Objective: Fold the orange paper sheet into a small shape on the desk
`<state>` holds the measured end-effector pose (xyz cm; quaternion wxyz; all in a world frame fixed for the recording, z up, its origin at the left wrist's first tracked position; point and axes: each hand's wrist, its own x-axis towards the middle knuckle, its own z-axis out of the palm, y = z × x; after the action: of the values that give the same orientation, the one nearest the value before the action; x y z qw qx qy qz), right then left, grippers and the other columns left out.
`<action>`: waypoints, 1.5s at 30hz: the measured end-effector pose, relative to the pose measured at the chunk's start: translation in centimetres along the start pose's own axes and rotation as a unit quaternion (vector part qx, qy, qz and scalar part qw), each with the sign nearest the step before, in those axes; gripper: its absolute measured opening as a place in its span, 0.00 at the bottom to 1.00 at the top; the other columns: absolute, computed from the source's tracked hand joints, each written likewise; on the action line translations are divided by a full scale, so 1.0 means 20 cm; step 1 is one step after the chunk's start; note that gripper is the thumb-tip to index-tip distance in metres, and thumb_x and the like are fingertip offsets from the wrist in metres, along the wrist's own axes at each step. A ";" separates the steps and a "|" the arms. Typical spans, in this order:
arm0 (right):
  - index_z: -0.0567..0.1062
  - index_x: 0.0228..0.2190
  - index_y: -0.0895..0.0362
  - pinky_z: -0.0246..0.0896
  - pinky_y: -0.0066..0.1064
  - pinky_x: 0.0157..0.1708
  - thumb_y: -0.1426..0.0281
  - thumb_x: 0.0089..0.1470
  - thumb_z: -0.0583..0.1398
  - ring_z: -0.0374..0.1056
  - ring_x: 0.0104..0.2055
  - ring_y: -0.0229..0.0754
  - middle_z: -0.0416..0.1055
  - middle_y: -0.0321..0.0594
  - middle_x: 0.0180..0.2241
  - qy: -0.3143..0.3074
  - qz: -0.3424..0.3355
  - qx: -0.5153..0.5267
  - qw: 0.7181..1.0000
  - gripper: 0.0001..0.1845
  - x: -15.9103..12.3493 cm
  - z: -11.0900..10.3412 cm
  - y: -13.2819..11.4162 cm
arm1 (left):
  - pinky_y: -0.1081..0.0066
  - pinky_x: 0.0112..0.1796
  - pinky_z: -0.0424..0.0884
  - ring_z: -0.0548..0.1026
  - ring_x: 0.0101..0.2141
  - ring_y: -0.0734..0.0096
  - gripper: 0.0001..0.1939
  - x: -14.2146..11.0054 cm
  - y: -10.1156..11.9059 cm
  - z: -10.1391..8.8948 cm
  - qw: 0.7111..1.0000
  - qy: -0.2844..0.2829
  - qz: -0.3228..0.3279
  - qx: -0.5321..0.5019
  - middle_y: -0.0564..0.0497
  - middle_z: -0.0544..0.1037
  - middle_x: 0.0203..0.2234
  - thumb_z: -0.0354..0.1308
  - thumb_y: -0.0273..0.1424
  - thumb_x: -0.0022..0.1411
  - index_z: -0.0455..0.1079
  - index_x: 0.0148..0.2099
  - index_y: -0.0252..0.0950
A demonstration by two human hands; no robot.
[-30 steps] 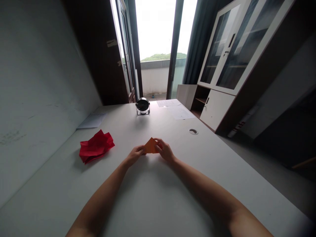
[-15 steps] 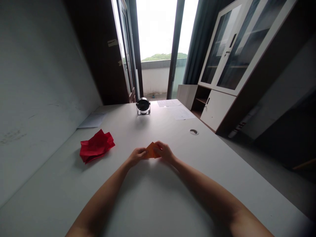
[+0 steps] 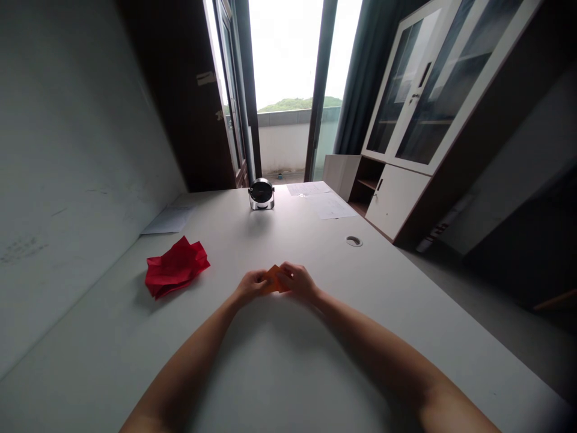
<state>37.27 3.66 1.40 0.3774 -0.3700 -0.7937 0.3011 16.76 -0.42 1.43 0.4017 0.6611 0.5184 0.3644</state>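
Observation:
Between my two hands is a small piece of folded orange paper (image 3: 273, 278), its pointed top showing above my fingers. My left hand (image 3: 250, 285) pinches its left side with thumb and fingers. On the other side, my right hand (image 3: 298, 281) grips it, its fingers lying across the front and covering part of the paper. Both hands are just over the white table (image 3: 279, 373), and I cannot tell whether the paper touches the surface. A crumpled red bag or cloth (image 3: 177, 267) lies to the left of my left hand.
A round black device on a metal stand (image 3: 261, 193) stands at the table's far end. Paper sheets lie at the far right (image 3: 336, 207) and by the left wall (image 3: 167, 220). A cable hole (image 3: 354, 241) is near the right edge. Beyond is a white cabinet (image 3: 396, 198).
My hands and the orange paper have shifted slightly down and nearer to me. My right fingers now reach further across the paper, so less of it shows.

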 end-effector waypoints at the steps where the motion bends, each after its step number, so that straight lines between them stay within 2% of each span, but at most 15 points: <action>1: 0.73 0.28 0.58 0.52 0.27 0.26 0.60 0.56 0.56 0.57 0.24 0.34 0.66 0.33 0.22 0.000 0.000 -0.004 1.000 0.14 0.00 0.00 0.01 | 0.76 0.27 0.59 0.66 0.26 0.73 0.21 0.00 0.00 0.00 1.000 0.004 0.000 0.009 0.54 0.71 0.21 0.59 0.46 0.56 0.76 0.35 0.31; 7: 0.74 0.30 0.56 0.51 0.26 0.25 0.59 0.56 0.56 0.58 0.22 0.34 0.67 0.31 0.21 0.021 0.043 -0.061 0.997 0.14 0.02 0.00 0.08 | 0.76 0.28 0.60 0.67 0.26 0.74 0.19 0.02 -0.03 0.00 0.997 0.032 0.003 0.074 0.55 0.73 0.24 0.55 0.44 0.59 0.77 0.41 0.34; 12: 0.75 0.44 0.52 0.55 0.26 0.28 0.62 0.59 0.55 0.64 0.25 0.36 0.70 0.31 0.23 0.004 0.073 -0.113 0.991 0.14 0.03 -0.03 0.13 | 0.75 0.29 0.61 0.68 0.25 0.73 0.17 0.02 -0.06 -0.03 0.982 0.064 0.008 0.178 0.55 0.74 0.23 0.55 0.40 0.61 0.75 0.49 0.41; 15: 0.74 0.48 0.51 0.60 0.28 0.34 0.66 0.60 0.56 0.67 0.30 0.38 0.73 0.35 0.30 -0.014 0.059 -0.164 0.985 0.15 0.03 -0.03 0.12 | 0.74 0.30 0.60 0.70 0.26 0.72 0.18 0.02 -0.06 -0.03 0.971 0.077 0.002 0.227 0.55 0.75 0.25 0.56 0.39 0.62 0.72 0.52 0.42; 18: 0.73 0.50 0.52 0.62 0.30 0.43 0.70 0.60 0.56 0.69 0.40 0.41 0.74 0.41 0.41 -0.027 0.022 -0.212 0.977 0.17 0.03 -0.03 0.11 | 0.74 0.31 0.59 0.71 0.27 0.71 0.16 0.01 -0.06 -0.03 0.959 0.075 -0.003 0.272 0.54 0.75 0.26 0.55 0.38 0.63 0.72 0.52 0.43; 21: 0.73 0.50 0.53 0.61 0.34 0.51 0.71 0.59 0.57 0.66 0.50 0.45 0.71 0.45 0.48 -0.051 -0.047 -0.244 0.967 0.17 0.03 -0.02 0.11 | 0.73 0.32 0.59 0.72 0.28 0.69 0.13 0.01 -0.06 -0.03 0.948 0.075 0.001 0.308 0.53 0.76 0.26 0.54 0.37 0.63 0.74 0.48 0.44; 27: 0.73 0.51 0.51 0.56 0.41 0.59 0.69 0.62 0.55 0.60 0.61 0.46 0.66 0.44 0.58 -0.126 -0.143 -0.243 0.951 0.16 0.02 0.01 0.13 | 0.71 0.35 0.61 0.74 0.31 0.66 0.11 0.01 -0.07 -0.04 0.937 0.087 -0.009 0.339 0.52 0.77 0.27 0.53 0.36 0.65 0.74 0.46 0.43; 32: 0.65 0.60 0.47 0.48 0.45 0.63 0.66 0.66 0.49 0.56 0.65 0.46 0.62 0.41 0.62 -0.175 -0.121 -0.248 0.945 0.23 0.01 0.02 0.14 | 0.70 0.41 0.64 0.74 0.38 0.65 0.11 0.01 -0.07 -0.05 0.937 0.106 0.005 0.333 0.50 0.78 0.32 0.53 0.35 0.65 0.75 0.46 0.42; 36: 0.61 0.63 0.47 0.44 0.46 0.65 0.66 0.65 0.49 0.51 0.67 0.46 0.58 0.40 0.65 -0.178 -0.084 -0.267 0.943 0.26 0.02 0.01 0.17 | 0.66 0.47 0.66 0.73 0.43 0.62 0.11 0.02 -0.09 -0.05 0.936 0.126 0.043 0.326 0.46 0.77 0.39 0.54 0.33 0.65 0.76 0.45 0.41; 40: 0.62 0.62 0.49 0.44 0.46 0.64 0.69 0.62 0.51 0.50 0.68 0.48 0.58 0.42 0.65 -0.153 -0.042 -0.284 0.946 0.27 0.03 0.00 0.19 | 0.61 0.53 0.65 0.71 0.51 0.61 0.12 0.03 -0.11 -0.05 0.945 0.088 0.081 0.305 0.48 0.78 0.48 0.53 0.32 0.66 0.78 0.44 0.43; 45: 0.63 0.61 0.50 0.44 0.48 0.63 0.73 0.59 0.52 0.51 0.67 0.49 0.58 0.42 0.65 -0.134 -0.030 -0.296 0.945 0.29 0.03 -0.02 0.18 | 0.55 0.62 0.56 0.64 0.61 0.59 0.19 0.04 -0.12 -0.04 0.940 -0.009 0.127 0.318 0.50 0.72 0.58 0.53 0.30 0.65 0.72 0.57 0.45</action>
<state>38.59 6.22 -0.88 0.1494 -0.3971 -0.9013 0.0876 15.34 0.83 -0.41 0.1258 0.8179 0.5153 0.2230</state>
